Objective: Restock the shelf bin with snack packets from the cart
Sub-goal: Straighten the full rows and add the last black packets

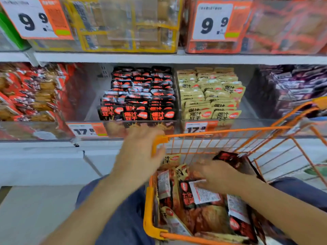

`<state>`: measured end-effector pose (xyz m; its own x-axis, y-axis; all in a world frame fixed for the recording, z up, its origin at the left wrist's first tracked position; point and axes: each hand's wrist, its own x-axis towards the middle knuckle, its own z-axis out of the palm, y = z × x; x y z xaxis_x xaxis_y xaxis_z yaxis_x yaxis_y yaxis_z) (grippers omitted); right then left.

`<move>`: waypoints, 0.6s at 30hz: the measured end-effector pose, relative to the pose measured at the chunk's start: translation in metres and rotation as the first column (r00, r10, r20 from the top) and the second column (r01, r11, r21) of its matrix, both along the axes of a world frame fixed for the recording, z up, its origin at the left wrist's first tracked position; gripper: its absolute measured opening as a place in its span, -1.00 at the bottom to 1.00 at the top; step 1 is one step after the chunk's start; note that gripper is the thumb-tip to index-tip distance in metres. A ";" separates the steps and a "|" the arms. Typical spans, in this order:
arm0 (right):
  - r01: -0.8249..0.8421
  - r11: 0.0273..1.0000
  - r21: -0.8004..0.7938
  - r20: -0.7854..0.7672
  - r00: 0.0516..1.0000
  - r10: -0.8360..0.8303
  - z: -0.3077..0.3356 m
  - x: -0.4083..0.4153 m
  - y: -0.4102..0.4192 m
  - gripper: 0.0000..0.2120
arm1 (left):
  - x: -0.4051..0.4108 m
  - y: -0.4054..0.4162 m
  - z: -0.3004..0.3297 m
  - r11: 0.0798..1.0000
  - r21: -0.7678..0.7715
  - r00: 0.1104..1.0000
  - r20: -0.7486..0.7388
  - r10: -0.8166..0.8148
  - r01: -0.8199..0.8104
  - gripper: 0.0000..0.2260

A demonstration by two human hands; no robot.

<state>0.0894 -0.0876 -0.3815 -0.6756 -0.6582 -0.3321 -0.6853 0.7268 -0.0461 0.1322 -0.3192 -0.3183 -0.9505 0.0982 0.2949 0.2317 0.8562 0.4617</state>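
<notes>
A shop's snack aisle. White shelving (pixel 106 58) stacked in tiers, packed with clear bins of black-and-red packets (pixel 139 96) and, just right of these, beige packets (pixel 210 92). Large orange-and-white price cards (pixel 215 22) reading 9.9 hung above them, smaller 17.8 price tags (pixel 86 129) clipped to the bin fronts below. An orange wire cart (pixel 221 133) of loose stock parked below the black-and-red packets.

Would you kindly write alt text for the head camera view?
A person's right hand grips a black snack packet inside an orange cart, while the left hand holds the cart's corner. Behind, a shelf bin holds rows of matching black packets.
</notes>
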 end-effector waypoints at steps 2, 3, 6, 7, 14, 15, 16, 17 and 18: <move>-0.059 0.972 0.229 0.147 0.989 0.025 -0.014 0.007 0.003 -0.29 | 0.012 0.024 -0.019 0.989 -0.108 0.983 0.164 -0.087 0.105 -0.61; -0.078 0.957 0.281 0.191 0.981 0.023 -0.022 0.010 0.005 -0.19 | 0.014 0.029 -0.029 0.980 -0.154 0.974 0.205 -0.094 0.127 -0.60; -0.132 0.904 0.407 0.198 0.979 0.053 -0.042 0.018 0.007 -0.12 | 0.014 0.033 -0.043 0.978 -0.186 0.974 0.222 -0.048 0.091 -0.62; -0.151 0.891 0.429 0.164 0.983 0.087 -0.044 0.020 0.006 -0.20 | 0.015 0.033 -0.044 0.979 -0.186 0.974 0.223 -0.040 0.083 -0.63; 0.439 0.823 -0.360 0.489 0.840 -0.234 0.008 -0.001 -0.002 -0.81 | 0.018 0.030 -0.034 0.919 0.394 0.979 0.187 -0.081 0.001 -0.77; 0.617 0.656 -0.435 0.648 0.720 -0.248 0.021 -0.001 0.000 -0.83 | 0.020 0.028 -0.030 0.854 0.519 0.983 0.174 -0.056 -0.043 -0.77; 0.744 0.488 -0.457 0.768 0.607 -0.205 0.034 0.000 0.000 -0.87 | 0.021 0.026 -0.024 0.803 0.591 0.989 0.147 -0.008 -0.081 -0.77; 0.810 0.357 -0.466 0.833 0.537 -0.131 0.044 0.001 0.001 -0.92 | 0.022 0.024 -0.017 0.758 0.643 0.991 0.131 0.027 -0.106 -0.75; 0.827 0.285 -0.485 0.849 0.523 -0.075 0.051 0.002 -0.001 -0.89 | 0.023 0.021 -0.011 0.706 0.699 0.990 0.137 0.027 -0.116 -0.74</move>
